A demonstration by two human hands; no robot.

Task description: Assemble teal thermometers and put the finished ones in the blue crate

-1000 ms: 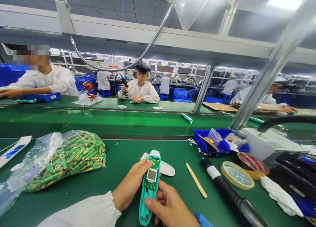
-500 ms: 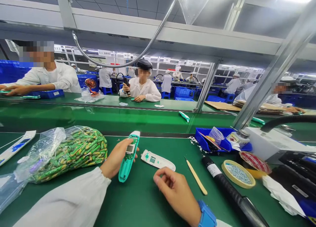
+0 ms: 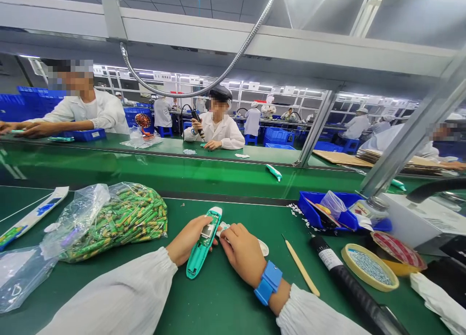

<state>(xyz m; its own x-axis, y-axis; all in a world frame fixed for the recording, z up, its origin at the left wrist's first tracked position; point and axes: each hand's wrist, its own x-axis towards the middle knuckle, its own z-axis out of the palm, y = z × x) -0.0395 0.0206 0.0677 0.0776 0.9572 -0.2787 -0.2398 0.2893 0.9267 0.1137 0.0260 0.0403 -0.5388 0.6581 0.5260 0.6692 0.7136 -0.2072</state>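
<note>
My left hand [image 3: 186, 240] is closed around a teal plastic housing half [image 3: 197, 261], tilted with its open side toward me. A green circuit board [image 3: 214, 221] with a small grey screen sits in its upper part. Close to the housing's right edge is my right hand [image 3: 243, 251], fingers bent and fingertips drawn together; what they pinch, if anything, is hidden. A blue band [image 3: 268, 282] is round that wrist. Beneath the right hand lies a white cover half [image 3: 263, 248] on the green bench, mostly covered by the hand; only its ends show.
A clear bag of green circuit boards [image 3: 127, 223] lies left. Rightward are a wooden-handled pick [image 3: 302, 268], a black electric screwdriver [image 3: 345, 284], a round dish of small screws [image 3: 369, 267] and a blue tray [image 3: 320, 213]. Beyond the bench runs a green conveyor [image 3: 225, 175]; co-workers sit opposite.
My right hand has moved up and left, over the white cover to beside the housing, its fingers drawing together. The left hand still holds the housing. The view has shifted slightly.
</note>
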